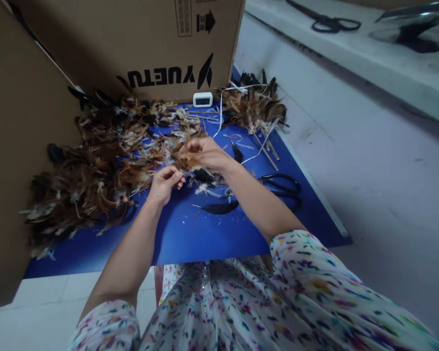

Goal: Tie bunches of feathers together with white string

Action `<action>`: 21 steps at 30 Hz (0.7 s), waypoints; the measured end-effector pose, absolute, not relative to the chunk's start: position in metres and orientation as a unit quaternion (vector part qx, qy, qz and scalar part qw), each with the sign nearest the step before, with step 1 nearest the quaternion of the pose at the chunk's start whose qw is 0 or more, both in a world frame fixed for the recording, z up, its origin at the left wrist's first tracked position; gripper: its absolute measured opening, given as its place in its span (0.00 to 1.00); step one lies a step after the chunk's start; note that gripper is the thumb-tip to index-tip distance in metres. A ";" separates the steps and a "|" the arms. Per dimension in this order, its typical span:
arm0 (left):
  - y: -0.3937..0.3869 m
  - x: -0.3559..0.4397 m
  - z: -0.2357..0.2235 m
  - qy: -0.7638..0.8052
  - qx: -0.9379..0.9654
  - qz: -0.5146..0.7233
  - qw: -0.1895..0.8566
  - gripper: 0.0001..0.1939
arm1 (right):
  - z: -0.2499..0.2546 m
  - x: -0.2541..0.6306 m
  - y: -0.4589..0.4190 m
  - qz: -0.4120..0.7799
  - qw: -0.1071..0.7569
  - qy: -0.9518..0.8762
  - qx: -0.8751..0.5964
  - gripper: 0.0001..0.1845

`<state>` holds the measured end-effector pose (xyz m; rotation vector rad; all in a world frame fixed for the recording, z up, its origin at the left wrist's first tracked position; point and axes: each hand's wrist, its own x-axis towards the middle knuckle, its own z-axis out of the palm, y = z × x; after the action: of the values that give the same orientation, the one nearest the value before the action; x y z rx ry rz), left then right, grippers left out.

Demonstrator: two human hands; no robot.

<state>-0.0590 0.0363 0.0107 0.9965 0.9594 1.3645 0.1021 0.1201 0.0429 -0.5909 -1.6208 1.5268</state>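
Note:
Brown feathers point(195, 161) lie across and between my two hands above the blue table point(201, 241). My right hand point(205, 151) is closed around part of them, its fingertips partly covered by the feathers. Just left and nearer to me, my left hand point(166, 183) is closed in a pinch at the lower end of the feathers; what lies between its fingertips is too small to make out. Below the hands rests a loose black feather point(219, 208). Black-handled scissors point(283, 185) lie by my right forearm, their blades partly hidden.
A big heap of brown and black feathers point(98, 180) covers the table's left side. At the back stand a cardboard box point(149, 44) and a small white digital clock point(203, 100). A feather bundle with sticks point(254, 105) lies back right. More scissors point(332, 23) rest on the ledge.

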 end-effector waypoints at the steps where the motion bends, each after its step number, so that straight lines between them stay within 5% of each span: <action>1: 0.036 -0.059 0.011 0.409 0.426 0.575 0.566 0.24 | 0.043 0.103 0.120 0.603 0.396 -0.656 -0.223 0.17; 21: 0.035 -0.057 0.014 0.418 0.445 0.559 0.561 0.23 | 0.059 0.111 0.118 0.502 0.329 -0.774 -0.200 0.08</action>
<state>-0.0567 0.0354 0.0145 1.0478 0.9841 1.3165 0.1113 0.1178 0.0588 -0.5245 -2.0260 1.3133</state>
